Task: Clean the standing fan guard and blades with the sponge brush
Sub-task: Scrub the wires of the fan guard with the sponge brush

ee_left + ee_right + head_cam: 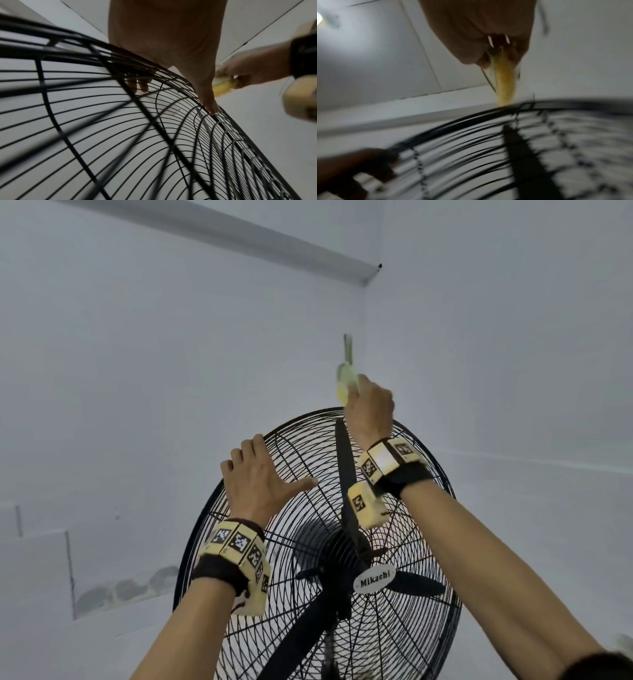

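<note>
Above the fan guard [308, 474], blurred sponge brush [344, 385].

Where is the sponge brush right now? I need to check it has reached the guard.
In the head view the sponge brush is in the right hand, at the guard's top rim.

Left hand [259, 478] raised, fingers hooked forward, thumb out, right hand [370, 408] higher, fist clenched
</note>
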### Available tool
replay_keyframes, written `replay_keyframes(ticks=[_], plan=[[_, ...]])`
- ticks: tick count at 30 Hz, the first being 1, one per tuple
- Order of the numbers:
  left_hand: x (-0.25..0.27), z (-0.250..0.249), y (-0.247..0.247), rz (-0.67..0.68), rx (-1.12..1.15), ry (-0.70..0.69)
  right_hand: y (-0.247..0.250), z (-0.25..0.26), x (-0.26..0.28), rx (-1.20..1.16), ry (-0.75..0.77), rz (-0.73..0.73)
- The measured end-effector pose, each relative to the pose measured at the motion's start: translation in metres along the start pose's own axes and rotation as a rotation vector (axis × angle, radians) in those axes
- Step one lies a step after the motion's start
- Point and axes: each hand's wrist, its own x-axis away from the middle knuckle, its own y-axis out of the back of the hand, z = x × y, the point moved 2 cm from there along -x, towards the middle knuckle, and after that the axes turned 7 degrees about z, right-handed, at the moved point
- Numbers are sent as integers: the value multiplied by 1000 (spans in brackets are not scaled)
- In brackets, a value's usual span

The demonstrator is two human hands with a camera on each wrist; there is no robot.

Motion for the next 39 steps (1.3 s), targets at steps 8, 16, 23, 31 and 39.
replay_keyframes(ticks=[8,16,23,31,39], plan=[[1,-6,2,-4,10,2,-21,34,44,-236,411,186],[4,-10,4,-7,1,15,-5,7,43,6,390,-51],[5,-14,7,5,-11,23,2,-12,24,-67,28,22],[5,-17,7,12,-13,35,-8,14,55,-220,425,213],[8,-19,6,1,-28,31,-8,-18,56,-181,137,-22]])
